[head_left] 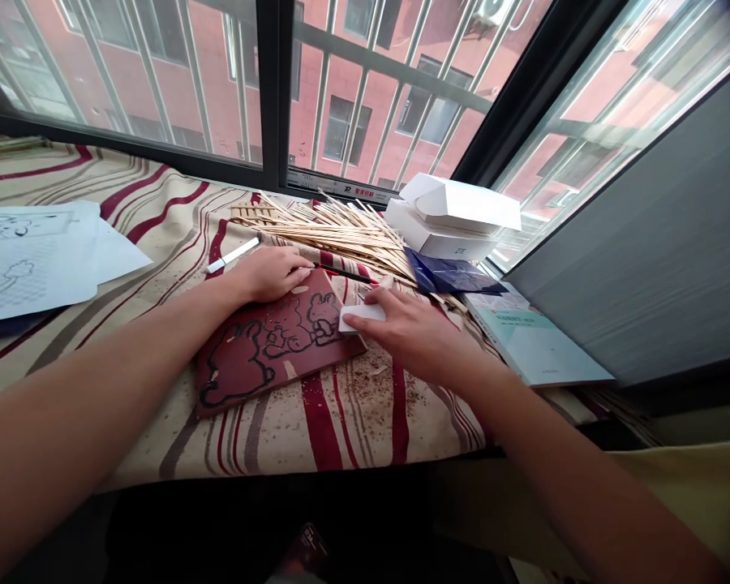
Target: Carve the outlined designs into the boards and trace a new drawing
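Here, right hand [414, 331] fingers gripping white block [360, 315] on red board [261, 357], left hand [272, 272] fingers curled, perhaps pinching thin tool [348, 276].

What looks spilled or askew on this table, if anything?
Pale shavings lie scattered over the striped cloth, thickest beside the red board near the right hand, which holds a white block. Behind, thin sticks sprawl in a loose, fanned heap.

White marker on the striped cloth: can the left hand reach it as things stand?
Probably yes. The slim white marker lies on bare striped cloth just beside the left hand, nothing between; the hand's fingers touch a thin black tool, though.
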`<state>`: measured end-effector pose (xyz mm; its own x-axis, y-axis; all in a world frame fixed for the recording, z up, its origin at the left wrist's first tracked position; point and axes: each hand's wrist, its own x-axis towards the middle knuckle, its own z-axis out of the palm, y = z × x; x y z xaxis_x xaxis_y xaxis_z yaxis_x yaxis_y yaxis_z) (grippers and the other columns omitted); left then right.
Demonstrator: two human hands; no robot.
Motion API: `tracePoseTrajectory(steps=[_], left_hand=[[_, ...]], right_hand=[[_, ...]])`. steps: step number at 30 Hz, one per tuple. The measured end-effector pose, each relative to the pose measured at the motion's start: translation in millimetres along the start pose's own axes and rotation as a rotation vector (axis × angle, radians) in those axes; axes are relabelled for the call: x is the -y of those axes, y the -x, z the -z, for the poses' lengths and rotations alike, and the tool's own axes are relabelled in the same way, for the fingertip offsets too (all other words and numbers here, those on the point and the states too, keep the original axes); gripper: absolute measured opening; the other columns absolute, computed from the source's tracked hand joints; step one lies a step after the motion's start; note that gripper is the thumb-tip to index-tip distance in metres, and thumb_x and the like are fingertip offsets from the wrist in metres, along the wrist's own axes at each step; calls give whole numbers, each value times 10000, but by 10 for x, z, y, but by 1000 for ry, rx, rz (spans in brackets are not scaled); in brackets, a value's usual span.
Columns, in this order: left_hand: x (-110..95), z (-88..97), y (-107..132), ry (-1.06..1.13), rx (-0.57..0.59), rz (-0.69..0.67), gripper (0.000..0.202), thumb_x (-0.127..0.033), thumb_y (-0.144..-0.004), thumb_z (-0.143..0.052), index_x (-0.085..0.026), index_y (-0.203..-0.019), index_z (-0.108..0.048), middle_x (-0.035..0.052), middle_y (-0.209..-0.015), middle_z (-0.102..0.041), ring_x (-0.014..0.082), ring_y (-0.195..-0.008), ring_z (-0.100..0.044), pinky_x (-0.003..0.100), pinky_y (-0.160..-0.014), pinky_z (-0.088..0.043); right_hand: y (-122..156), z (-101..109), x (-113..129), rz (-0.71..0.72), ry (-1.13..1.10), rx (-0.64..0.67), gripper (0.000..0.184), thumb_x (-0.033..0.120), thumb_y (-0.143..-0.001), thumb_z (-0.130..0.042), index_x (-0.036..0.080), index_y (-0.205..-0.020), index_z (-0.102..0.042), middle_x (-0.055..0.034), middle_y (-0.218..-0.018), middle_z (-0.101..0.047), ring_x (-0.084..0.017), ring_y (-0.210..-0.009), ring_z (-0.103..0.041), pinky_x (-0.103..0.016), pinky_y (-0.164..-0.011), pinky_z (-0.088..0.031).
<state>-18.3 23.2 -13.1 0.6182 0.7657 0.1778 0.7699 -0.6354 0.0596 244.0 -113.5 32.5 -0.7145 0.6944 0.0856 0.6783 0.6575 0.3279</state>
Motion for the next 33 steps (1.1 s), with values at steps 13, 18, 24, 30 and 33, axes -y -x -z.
tracePoseTrajectory(steps=[13,18,24,30,33], left_hand=[[23,-35,11,-9,0,-28,585,-427,-965,-332,-169,-1317,-721,131,-1123,-669,269,-1036,-656,374,-914,-476],[34,-43,7,-3,5,-28,582,-428,-961,-345,-172,-1330,-714,127,-1125,-667,263,-1017,-655,368,-911,-474],[47,-63,-10,-6,-1,-21,579,-431,-964,-344,-177,-1328,-718,122,-1110,-671,260,-997,-654,359,-886,-472],[34,-43,-4,-8,10,-17,591,-431,-964,-337,-170,-1345,-706,126,-1124,-666,260,-1001,-654,359,-894,-471],[38,-44,-3,-8,14,-22,591,-437,-963,-334,-173,-1334,-712,126,-1137,-664,265,-1027,-655,365,-907,-473]], right_hand=[[-24,24,-61,-16,-40,-40,465,114,-989,-525,303,-1392,-659,-164,-1348,-599,-307,-1162,-611,-439,-959,-505],[24,-31,-81,-10,21,-83,429,92,-976,-524,232,-1342,-700,-192,-1330,-614,-334,-1163,-610,-478,-963,-514],[82,-119,-77,81,38,-162,405,110,-990,-515,242,-1314,-720,-193,-1343,-614,-342,-1208,-590,-507,-985,-520],[135,-212,-87,106,-25,-251,420,103,-999,-491,257,-1314,-723,-181,-1314,-620,-316,-1197,-578,-475,-977,-538],[152,-240,-112,64,31,-285,395,113,-1002,-490,222,-1296,-732,-196,-1302,-624,-324,-1155,-587,-489,-955,-545]])
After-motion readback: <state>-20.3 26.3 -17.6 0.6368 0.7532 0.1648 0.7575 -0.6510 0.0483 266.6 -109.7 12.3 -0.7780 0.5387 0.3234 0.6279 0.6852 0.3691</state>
